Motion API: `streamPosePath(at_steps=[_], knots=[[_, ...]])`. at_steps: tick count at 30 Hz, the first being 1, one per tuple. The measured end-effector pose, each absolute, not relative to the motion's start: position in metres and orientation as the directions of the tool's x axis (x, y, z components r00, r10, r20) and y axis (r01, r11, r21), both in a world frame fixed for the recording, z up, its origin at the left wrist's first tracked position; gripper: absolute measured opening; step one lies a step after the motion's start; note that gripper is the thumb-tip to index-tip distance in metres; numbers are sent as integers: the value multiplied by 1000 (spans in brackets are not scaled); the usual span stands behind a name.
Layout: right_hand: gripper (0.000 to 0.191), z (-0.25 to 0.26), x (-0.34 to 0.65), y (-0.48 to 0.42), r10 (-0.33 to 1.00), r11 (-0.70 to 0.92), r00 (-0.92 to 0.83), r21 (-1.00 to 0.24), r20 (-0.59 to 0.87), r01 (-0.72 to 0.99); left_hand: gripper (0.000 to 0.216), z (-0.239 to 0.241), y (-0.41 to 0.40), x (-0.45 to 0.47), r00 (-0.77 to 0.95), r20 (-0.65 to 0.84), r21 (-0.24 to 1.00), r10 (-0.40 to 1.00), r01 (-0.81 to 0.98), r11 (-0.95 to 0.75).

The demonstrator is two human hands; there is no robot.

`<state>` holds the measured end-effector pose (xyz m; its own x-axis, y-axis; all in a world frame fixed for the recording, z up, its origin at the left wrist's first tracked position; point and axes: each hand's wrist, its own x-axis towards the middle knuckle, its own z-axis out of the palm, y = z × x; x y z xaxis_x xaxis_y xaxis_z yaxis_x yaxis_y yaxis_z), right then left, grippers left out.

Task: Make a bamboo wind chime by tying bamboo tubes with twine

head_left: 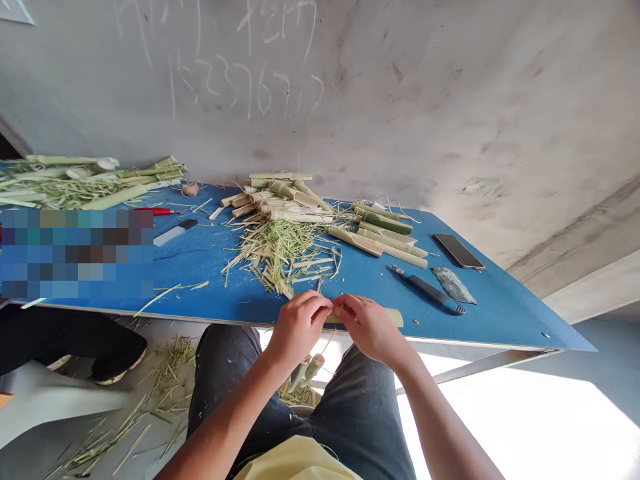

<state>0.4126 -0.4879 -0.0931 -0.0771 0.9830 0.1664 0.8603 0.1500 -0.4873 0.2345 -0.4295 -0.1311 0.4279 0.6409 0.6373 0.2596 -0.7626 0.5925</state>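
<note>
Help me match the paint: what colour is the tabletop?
Bright blue; the tabletop shows best in the head view.

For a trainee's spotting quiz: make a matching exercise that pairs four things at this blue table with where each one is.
1. phone
2. red-handled tool
3. heap of thin shavings
4. bamboo strip

A. middle of the table
B. pinched between left hand and right hand, at the near edge
C. far right, wall side
D. left part, wall side

Pairs: 1-C, 2-D, 3-A, 4-B
</note>
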Motion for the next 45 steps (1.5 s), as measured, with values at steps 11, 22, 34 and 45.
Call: streamPosePath(at_steps=[11, 22, 34, 45], knots=[[24, -89, 411, -487, 990, 116, -66, -468, 121, 876, 8, -138, -433, 235, 440, 704, 455, 557, 323, -830], [26, -89, 412, -486, 983, 139, -54, -526, 174, 839, 18, -128, -439, 237, 502, 618, 458, 605, 395, -796], [25, -109, 414, -488, 938, 250, -40, -592, 345, 766, 14, -114, -420, 229, 520, 409, 738, 750, 295, -607], [31, -107, 408, -490, 946, 219, -29, -567, 323, 794, 16, -112, -419, 228, 541, 357, 813, 762, 222, -539]])
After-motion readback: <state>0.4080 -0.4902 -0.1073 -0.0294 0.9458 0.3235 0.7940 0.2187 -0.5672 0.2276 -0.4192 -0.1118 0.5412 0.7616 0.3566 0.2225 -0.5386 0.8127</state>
